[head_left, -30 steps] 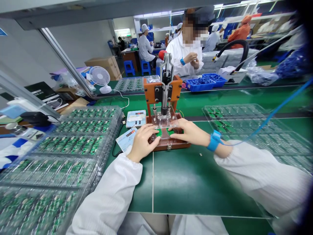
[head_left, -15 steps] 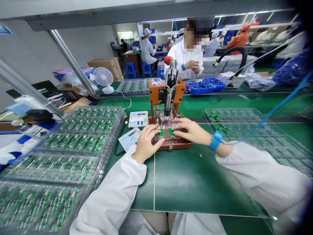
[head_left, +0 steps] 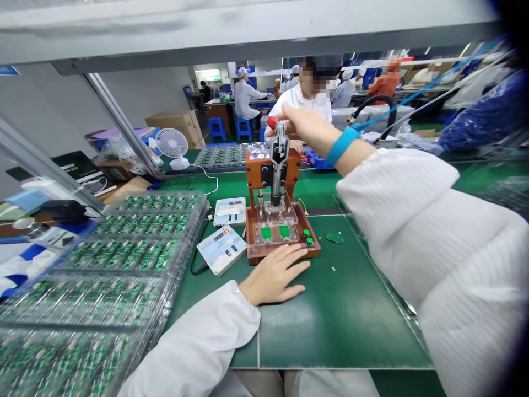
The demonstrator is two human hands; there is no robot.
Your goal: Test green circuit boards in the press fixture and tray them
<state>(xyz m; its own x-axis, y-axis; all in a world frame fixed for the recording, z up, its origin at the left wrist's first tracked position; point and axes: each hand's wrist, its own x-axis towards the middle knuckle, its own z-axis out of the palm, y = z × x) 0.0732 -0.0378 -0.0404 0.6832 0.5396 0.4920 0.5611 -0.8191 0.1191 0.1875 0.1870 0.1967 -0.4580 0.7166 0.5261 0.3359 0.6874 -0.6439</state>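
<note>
In front of me stands a brown test fixture point(head_left: 253, 255) with an upright toggle clamp point(head_left: 278, 160). My right hand point(head_left: 308, 128), a blue strap at its wrist, is raised at the clamp's red-knobbed handle point(head_left: 272, 122) with fingers curled round it. Two green circuit boards point(head_left: 266, 234) lie side by side on the fixture's clear plate point(head_left: 275, 240), beneath the raised pressing part. My left hand point(head_left: 278, 274) rests flat with fingers spread, at the fixture's front edge. Two green buttons point(head_left: 308, 237) sit at the fixture's right corner.
Left of the fixture are two small display boxes point(head_left: 222, 248). Stacked clear trays of circuit boards point(head_left: 136, 231) fill the left side. A loose green board point(head_left: 334, 238) lies right of the fixture. Beyond are a white fan point(head_left: 172, 144) and a co-worker point(head_left: 318, 102).
My right hand has gone from the boards up to the clamp handle. My left hand has drawn back off the plate to the fixture's front. A loose board now shows at right.
</note>
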